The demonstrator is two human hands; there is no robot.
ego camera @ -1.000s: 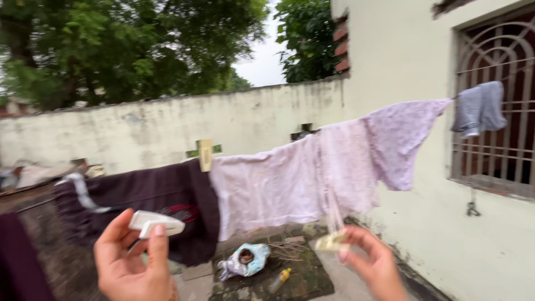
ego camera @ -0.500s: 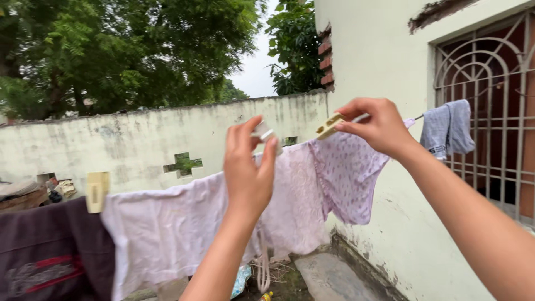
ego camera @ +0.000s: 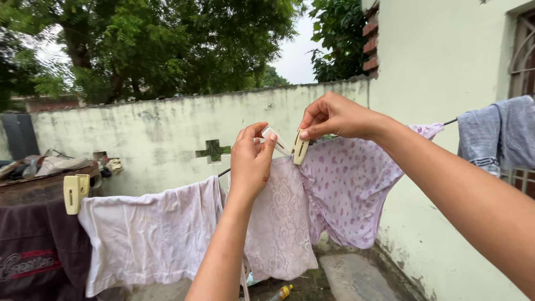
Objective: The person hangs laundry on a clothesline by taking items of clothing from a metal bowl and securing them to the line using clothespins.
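My right hand (ego camera: 334, 116) pinches a cream clothes peg (ego camera: 301, 147) onto the clothesline where a pale pink lace garment (ego camera: 281, 223) meets a purple spotted garment (ego camera: 351, 184). My left hand (ego camera: 252, 161) is raised just to the left of it and holds a white clothes peg (ego camera: 275, 139) at the line, above the lace garment. Both pegs are almost touching. The line itself is mostly hidden under the hanging clothes.
A white cloth (ego camera: 147, 234) and a dark printed garment (ego camera: 33, 251) hang to the left, with another cream peg (ego camera: 75, 192) between them. A grey cloth (ego camera: 496, 134) hangs at right by the house wall (ego camera: 446, 67). A boundary wall (ego camera: 156, 134) stands behind. A bottle (ego camera: 280, 291) lies on the ground.
Both hands came down from above the line onto it. The right hand's peg now sits on the garment edges, and the left hand's peg has closed in beside it.
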